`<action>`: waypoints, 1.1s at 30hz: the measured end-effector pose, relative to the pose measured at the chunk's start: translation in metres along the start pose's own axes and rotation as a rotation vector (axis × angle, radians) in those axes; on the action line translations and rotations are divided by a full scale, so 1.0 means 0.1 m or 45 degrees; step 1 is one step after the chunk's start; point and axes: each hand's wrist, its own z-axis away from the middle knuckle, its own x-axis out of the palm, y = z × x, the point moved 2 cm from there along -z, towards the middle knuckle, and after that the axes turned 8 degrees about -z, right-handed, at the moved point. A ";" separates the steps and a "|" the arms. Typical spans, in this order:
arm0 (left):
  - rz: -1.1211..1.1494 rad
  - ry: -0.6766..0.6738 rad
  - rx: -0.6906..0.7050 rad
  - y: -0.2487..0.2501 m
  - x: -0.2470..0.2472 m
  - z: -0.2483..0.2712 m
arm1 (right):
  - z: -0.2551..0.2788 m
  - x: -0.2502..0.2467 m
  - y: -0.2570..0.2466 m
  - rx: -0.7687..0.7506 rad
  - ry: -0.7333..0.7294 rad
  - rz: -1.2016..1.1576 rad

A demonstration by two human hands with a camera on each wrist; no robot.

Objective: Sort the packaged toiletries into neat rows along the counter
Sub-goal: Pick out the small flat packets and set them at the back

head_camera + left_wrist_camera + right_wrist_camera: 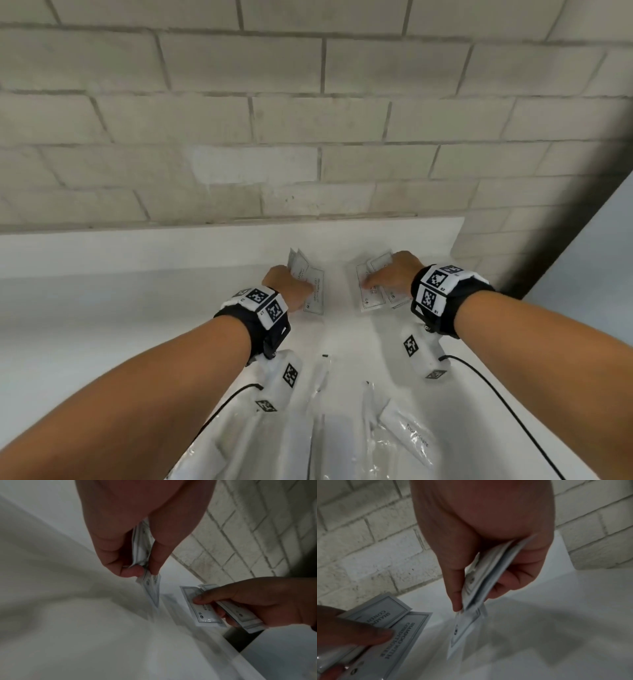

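Both hands hover over the white counter (137,308) near the brick wall. My left hand (301,291) pinches a small fan of white shampoo-with-conditioner sachets (313,291) between thumb and fingers; the left wrist view shows the left hand (144,570) gripping the left stack (142,550) edge-on, its lowest sachet pointing down at the counter. My right hand (373,282) holds another fan of the same sachets (371,299). In the right wrist view the right hand (471,601) grips that stack (481,582), thumb on top, with one sachet slipping downward.
Clear plastic-wrapped packets (407,431) lie in a loose pile at the near edge of the counter, below my forearms. The brick wall (308,137) runs along the back. The counter ends at the right by a dark gap (548,257).
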 end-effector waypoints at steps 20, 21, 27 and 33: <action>0.289 0.033 -0.087 -0.10 0.08 -0.45 | -0.62 0.13 0.06 -0.049 -0.152 -0.041; 0.269 0.051 -0.054 -0.10 0.08 -0.45 | -0.63 0.13 0.05 -0.073 -0.121 -0.058; -0.056 0.005 0.076 -0.05 0.17 -0.47 | -0.60 0.20 -0.04 -0.134 -0.009 -0.134; -0.511 0.009 0.022 -0.07 0.21 -0.45 | -0.54 0.29 0.01 -0.070 0.081 0.238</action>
